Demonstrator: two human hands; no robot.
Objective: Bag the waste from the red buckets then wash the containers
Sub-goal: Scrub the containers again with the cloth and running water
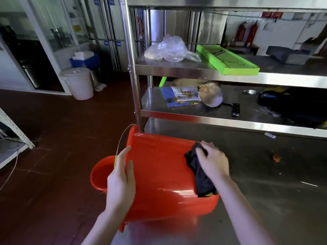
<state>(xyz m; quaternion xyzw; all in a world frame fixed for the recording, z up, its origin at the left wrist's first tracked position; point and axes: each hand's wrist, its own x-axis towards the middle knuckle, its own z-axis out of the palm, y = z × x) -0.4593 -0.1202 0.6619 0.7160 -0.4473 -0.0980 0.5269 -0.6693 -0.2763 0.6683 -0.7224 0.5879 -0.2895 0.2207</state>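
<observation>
Two red buckets show: the tipped bucket (159, 174) lies on the counter (265, 174), with the second bucket (100, 175) just beside its mouth. Washing seems under way. The left hand (122, 181), fingers straight, steadies the tipped bucket near its mouth. The right hand (214, 160), fingers curled, presses a dark cloth (201, 177) against its wall near the base. Next it probably needs turning.

Left hand (122, 177) flat, fingers straight — right hand (213, 160) curled, gripping
</observation>
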